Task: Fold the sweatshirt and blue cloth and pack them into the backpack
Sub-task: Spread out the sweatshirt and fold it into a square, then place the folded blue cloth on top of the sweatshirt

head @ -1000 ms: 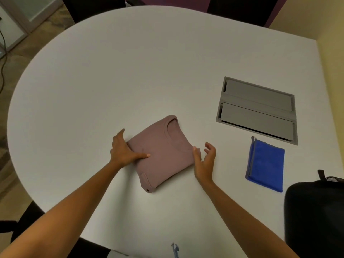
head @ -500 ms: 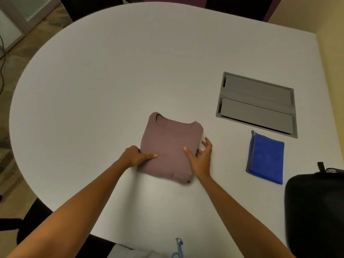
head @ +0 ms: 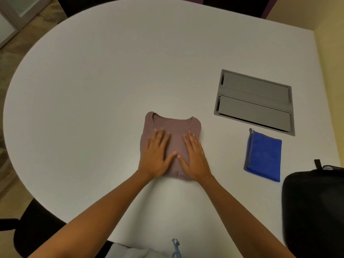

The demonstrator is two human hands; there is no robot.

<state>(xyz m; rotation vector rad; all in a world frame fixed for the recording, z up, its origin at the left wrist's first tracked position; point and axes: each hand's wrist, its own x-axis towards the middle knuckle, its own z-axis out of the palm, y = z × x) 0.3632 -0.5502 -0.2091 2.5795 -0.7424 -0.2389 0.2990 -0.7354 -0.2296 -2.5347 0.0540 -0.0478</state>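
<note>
Sweatshirt: mauve, folded into a compact square, collar on the far side; lies flat on the white worktop, to the left of the blue cloth.
Left hand: palm down on the sweatshirt's left half, fingers straight and spread, pressing, gripping nothing.
Right hand: flat on the right half likewise, fingers extended, nothing held.
Blue cloth: folded, well apart to the right of the sweatshirt, just in front of the grey hatch.
Backpack: black, right of the sweatshirt at the near edge; whether it is unzipped cannot be told.
Handling: soft, light, springy fabric; layers likely unfold if lifted by one edge.
Hold: probably slide fingers under both sides and carry it level.
</note>
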